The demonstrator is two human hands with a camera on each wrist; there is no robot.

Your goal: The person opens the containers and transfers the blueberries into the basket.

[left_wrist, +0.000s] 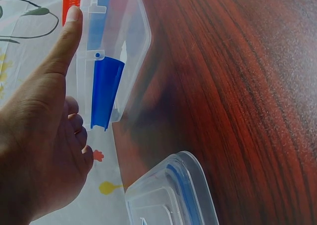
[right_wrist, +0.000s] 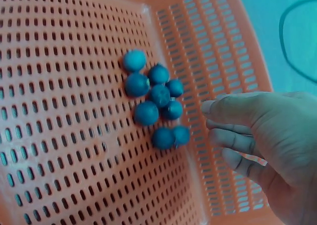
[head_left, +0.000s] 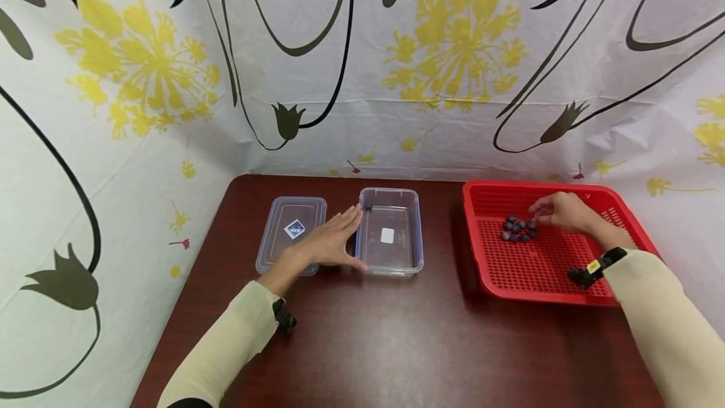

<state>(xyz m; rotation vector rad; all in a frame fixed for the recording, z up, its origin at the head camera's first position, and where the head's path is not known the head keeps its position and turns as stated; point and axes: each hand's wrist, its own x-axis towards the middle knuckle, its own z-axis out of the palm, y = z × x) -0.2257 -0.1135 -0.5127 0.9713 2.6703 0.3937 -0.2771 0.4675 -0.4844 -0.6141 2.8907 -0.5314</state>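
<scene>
My left hand rests against the left side of a clear plastic container, thumb at its near end and fingers spread along its rim. One dark blueberry lies in the container's far left corner. In the left wrist view, a blue clip hangs from the container's side. My right hand is inside the red basket, just right of a cluster of blueberries. The right wrist view shows its fingers loosely bent, a small gap from the berries, with nothing visible between them.
The container's clear lid, with a blue-and-white label, lies on the dark wood table left of the container, partly behind the left hand. A patterned white cloth hangs behind the table and along its left side.
</scene>
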